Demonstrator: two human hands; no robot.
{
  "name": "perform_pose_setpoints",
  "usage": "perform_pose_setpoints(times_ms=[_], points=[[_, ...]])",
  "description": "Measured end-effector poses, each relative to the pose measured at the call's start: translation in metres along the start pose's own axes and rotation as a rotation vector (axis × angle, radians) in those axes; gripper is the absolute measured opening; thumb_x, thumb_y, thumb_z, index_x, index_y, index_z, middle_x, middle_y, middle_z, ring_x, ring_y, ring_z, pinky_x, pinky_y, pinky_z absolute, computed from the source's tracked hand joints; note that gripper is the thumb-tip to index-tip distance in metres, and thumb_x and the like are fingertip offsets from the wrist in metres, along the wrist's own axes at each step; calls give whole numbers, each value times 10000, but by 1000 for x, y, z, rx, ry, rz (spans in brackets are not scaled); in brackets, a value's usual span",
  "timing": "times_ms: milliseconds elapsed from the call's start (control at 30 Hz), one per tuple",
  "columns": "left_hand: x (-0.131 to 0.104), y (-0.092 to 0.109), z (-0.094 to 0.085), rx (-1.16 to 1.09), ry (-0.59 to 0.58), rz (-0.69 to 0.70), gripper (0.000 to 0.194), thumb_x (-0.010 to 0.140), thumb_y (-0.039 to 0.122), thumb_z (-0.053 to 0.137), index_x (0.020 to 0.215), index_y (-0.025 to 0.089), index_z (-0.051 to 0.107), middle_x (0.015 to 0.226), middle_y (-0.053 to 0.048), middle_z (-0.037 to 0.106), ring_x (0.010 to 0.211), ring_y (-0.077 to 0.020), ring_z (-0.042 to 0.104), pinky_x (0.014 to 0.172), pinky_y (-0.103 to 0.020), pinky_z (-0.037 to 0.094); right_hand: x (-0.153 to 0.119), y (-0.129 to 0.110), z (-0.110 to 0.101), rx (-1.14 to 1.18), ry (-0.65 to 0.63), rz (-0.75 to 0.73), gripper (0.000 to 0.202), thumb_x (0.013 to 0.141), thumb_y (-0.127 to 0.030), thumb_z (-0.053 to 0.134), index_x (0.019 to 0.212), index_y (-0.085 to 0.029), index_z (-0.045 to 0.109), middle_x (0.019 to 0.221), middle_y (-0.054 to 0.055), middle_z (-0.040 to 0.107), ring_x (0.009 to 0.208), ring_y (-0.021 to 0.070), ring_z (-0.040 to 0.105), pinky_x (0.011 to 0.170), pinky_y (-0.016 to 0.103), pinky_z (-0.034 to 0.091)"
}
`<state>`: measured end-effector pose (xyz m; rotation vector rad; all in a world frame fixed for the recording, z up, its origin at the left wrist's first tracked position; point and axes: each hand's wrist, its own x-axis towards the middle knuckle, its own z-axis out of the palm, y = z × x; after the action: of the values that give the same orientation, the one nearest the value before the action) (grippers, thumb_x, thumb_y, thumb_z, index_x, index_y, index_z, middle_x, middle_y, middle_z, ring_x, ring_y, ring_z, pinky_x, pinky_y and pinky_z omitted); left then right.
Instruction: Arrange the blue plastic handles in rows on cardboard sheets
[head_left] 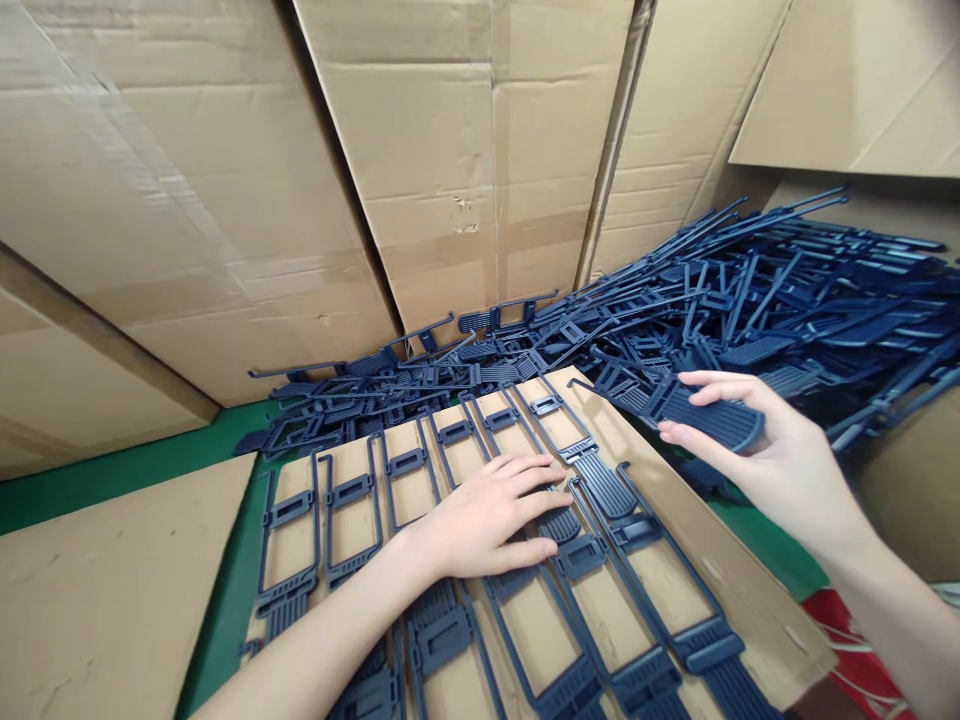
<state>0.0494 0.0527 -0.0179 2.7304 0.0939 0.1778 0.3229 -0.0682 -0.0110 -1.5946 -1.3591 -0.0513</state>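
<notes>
Between the thumb and fingers of my right hand is a dark blue plastic bracket, pinched at its ribbed, rounded end and held over the right edge of the cardboard sheet. Its thin hooked arm points left, toward the sheet's far corner. My left hand lies palm down with fingers stretched out, resting on brackets of the same kind and hiding parts of them. Rows of these brackets, among them one near the far corner and one at the right, lie side by side on the sheet.
A large tangled heap of loose brackets spreads along the back and right. Tall cardboard boxes stand behind it. Another cardboard piece lies at left on the green floor. Something red shows at lower right.
</notes>
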Motion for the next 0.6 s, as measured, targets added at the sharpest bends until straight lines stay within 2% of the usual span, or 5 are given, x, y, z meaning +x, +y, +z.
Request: perform_pose_setpoints(times_ms=[100,233,367,467,600], points=[[0,0,0,-11,6,-5,453,943,433,498,1335,206,517,1478,-86,454,1411,-257,329,1172,-448,250,-9,7,-5,-133,-11,-88,174,803,-349,697,898,-235,606,1103,36,653,1019,205,629,853,332,503],[1,0,-1,-11,2,-2,455,943,428,498,1339,203,513,1480,-89,450,1412,-254,325,1175,-444,245,-20,13,-10,-289,-43,-286,117,821,-283,688,893,-210,631,940,34,660,860,180,650,839,335,505],[1,0,0,-6,-7,-7,462,944,428,498,1344,196,511,1486,-86,442,1418,-251,314,1182,-436,230,-21,13,-11,-288,94,-414,123,771,-173,743,849,-189,649,868,37,671,781,170,664,769,317,524],[0,-1,0,-8,-7,-6,466,945,432,496,1345,195,510,1487,-86,440,1420,-251,309,1186,-433,220,-19,12,-7,-256,192,-510,187,746,-100,755,898,-185,686,892,53,687,786,173,675,743,309,544],[1,-1,1,-20,6,1,461,943,427,499,1347,206,506,1480,-89,450,1420,-255,311,1178,-440,238,-18,12,5,-218,179,-506,245,769,-106,738,988,-211,712,987,68,689,849,186,673,782,343,563]])
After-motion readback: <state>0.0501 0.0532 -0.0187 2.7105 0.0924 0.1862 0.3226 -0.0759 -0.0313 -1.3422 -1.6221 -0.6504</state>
